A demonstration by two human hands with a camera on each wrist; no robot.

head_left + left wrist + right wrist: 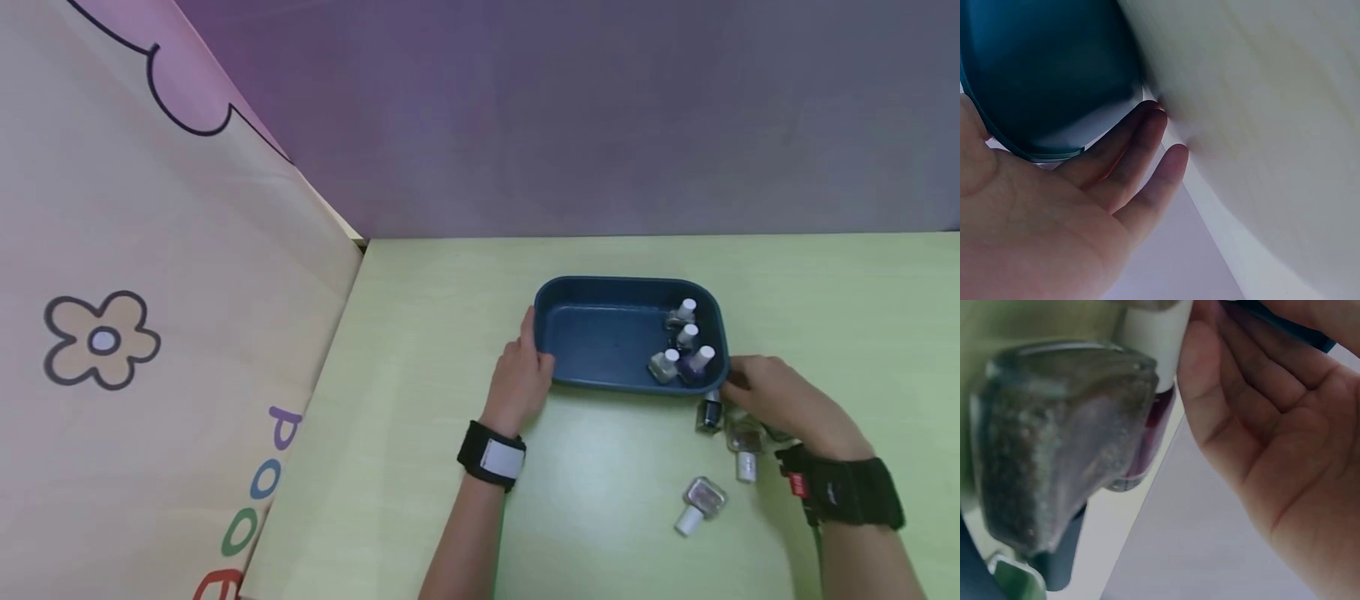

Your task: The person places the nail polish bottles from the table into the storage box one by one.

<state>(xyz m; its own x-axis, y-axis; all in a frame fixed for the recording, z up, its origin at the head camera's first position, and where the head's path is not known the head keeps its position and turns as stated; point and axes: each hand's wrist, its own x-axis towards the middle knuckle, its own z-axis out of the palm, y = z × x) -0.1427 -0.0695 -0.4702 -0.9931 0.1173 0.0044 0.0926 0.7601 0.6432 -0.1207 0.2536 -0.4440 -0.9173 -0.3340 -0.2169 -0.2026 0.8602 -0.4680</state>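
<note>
A dark blue rectangular tray point(600, 379) lies on the table, several white-capped nail polish bottles point(665, 364) standing at its right end. My left hand point(517, 379) holds the tray's near left corner, the thumb on the near side and a finger along the left wall. In the left wrist view its other fingertips point(1175, 159) touch the tabletop beside the tray. My right hand point(783, 400) grips the near right corner with bent fingers; the head view partly hides that contact. Just under that hand lie a dark nail polish bottle point(709, 415) and a glittery one point(745, 435).
Closer to the front, another nail polish bottle point(705, 496) lies on its side on the pale table point(420, 433). In the right wrist view a dark red bottle point(1147, 444) and a green one point(1016, 581) show. A purple-grey panel point(600, 117) stands behind, a flowered sheet point(187, 275) at left.
</note>
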